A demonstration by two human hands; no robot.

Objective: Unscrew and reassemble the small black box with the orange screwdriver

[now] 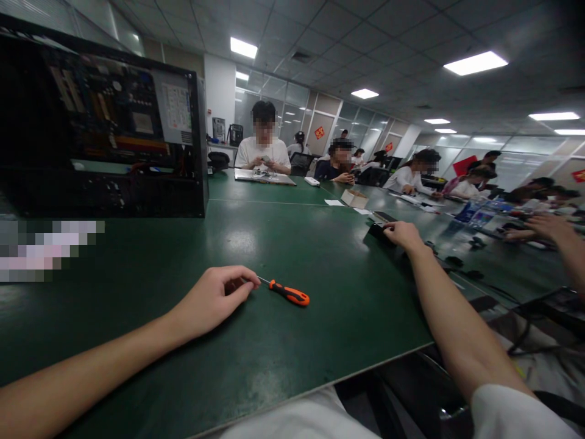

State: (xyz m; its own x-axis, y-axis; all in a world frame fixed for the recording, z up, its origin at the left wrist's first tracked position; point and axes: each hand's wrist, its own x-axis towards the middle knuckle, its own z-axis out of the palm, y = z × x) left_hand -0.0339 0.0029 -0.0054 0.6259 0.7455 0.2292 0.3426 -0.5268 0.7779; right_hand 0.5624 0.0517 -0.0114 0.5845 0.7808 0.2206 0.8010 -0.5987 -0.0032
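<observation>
On the green table (pixel 256 238), an orange and black screwdriver (pixel 290 293) lies with its handle pointing right. My left hand (pixel 219 296) is closed at the tip end of its metal shaft, the thumb and fingertips drawn together there. The very tip is hidden by the fingers. Farther off to the right, my right hand (pixel 404 235) has its fingers closed over the edge of a dark, flat, box-like object (pixel 380 228). Its exact kind does not show.
An opened computer case (pixel 198 146) stands at the left. Across the table, a person (pixel 264 149) handles something above a flat panel (pixel 265 177). A small open cardboard box (pixel 354 198) sits beyond my right hand. Bottles (pixel 479 213) and dark cables stand or lie at the right, near another person's hand (pixel 551 225).
</observation>
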